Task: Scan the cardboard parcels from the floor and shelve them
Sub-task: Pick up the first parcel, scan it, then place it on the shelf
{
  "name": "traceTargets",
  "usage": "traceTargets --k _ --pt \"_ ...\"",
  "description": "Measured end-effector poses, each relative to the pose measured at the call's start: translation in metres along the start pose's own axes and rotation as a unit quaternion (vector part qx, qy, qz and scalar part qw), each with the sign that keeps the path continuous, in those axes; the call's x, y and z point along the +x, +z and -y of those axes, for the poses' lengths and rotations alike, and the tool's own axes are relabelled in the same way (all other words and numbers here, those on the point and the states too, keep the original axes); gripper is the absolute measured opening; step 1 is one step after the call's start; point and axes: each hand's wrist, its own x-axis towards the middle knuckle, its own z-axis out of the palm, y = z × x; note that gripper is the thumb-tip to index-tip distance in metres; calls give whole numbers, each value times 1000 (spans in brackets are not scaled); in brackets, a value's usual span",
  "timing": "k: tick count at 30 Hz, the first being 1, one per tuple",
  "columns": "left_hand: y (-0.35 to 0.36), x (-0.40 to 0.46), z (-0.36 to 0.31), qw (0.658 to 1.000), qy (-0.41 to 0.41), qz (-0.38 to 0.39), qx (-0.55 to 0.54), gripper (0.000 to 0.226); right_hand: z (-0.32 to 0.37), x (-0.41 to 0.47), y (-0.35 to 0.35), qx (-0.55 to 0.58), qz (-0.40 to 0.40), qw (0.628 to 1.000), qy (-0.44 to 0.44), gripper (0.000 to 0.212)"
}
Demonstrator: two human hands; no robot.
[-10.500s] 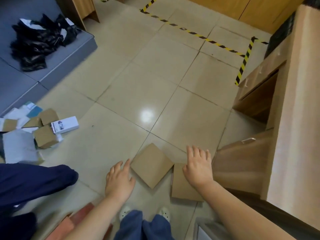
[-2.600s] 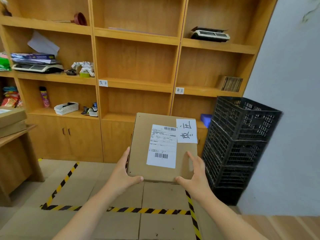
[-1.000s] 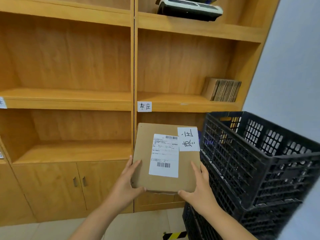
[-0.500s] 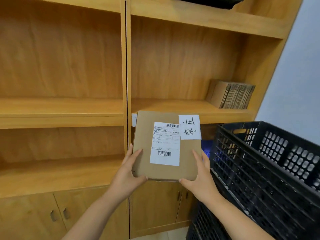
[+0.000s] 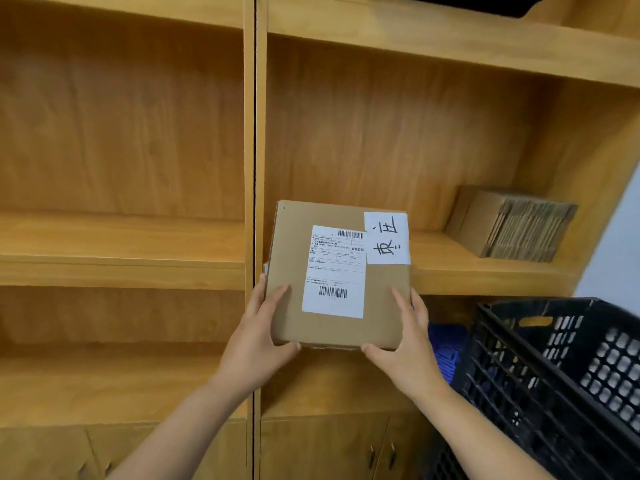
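I hold a flat cardboard parcel point(image 5: 291, 271) with both hands in front of the wooden shelving. It bears a white shipping label with barcodes and a handwritten white tag at its top right corner. My left hand point(image 5: 254, 344) grips its lower left edge, and my right hand point(image 5: 408, 344) grips its lower right edge. The parcel's far edge sits at the front lip of the right-hand shelf board point(image 5: 450, 268); whether it touches the board I cannot tell.
A stack of flattened cardboard boxes point(image 5: 512, 225) stands at the right end of that shelf. A black plastic crate point(image 5: 561, 382) stands at lower right, with something blue point(image 5: 445, 348) behind it. A vertical divider point(image 5: 254, 133) separates the left compartments. Cabinet doors point(image 5: 322, 448) lie below.
The parcel has risen and moved closer to the right-hand shelf, which now fills more of the view. Both hands keep their grip on it.
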Motion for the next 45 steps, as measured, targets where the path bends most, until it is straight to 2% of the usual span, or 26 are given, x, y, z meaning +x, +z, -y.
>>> traceTargets --k 7,12,17,21,27,35,39,45 --pt "19 54 -12 998 -19 -64 20 81 -17 75 -14 0 10 998 -69 97" --pt "36 78 -11 994 -23 -101 34 70 -34 109 -14 10 17 996 -91 87" --pt "52 88 -9 987 -12 -131 98 65 -50 124 -4 34 -1 994 -102 73" --pt "54 91 -9 979 -19 -122 161 69 -59 131 1 7 -22 992 -125 67" --pt "46 105 -10 939 72 -153 301 55 -53 149 -1 -97 -136 965 -202 52" --pt "41 125 -20 890 158 -164 395 40 -48 161 12 -185 -179 922 -290 40" --pt "36 142 -22 877 152 -142 433 57 -39 172 18 -237 -192 914 -266 45" --pt "29 166 -14 875 124 -101 457 71 -32 189 28 -294 -143 921 -212 56"
